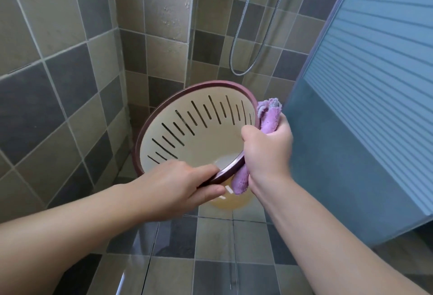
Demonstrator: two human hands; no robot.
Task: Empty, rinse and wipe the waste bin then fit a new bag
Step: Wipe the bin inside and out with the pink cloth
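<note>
The waste bin (201, 130) is a cream plastic bucket with slotted walls and a dark mauve rim, held in the air and tilted so its mouth faces me. My left hand (173, 184) grips the near rim, thumb on top and fingers underneath. My right hand (267, 149) holds a purple cloth (269, 119) wrapped over the right side of the rim, thumb inside the bin and fingers outside. The bin's outer base shows below my hands.
Tiled walls meet in a corner behind the bin. A metal shower hose (253, 37) hangs in a loop on the back wall. A frosted glass panel (365, 107) stands close on the right. The wet tiled floor (210, 259) lies below.
</note>
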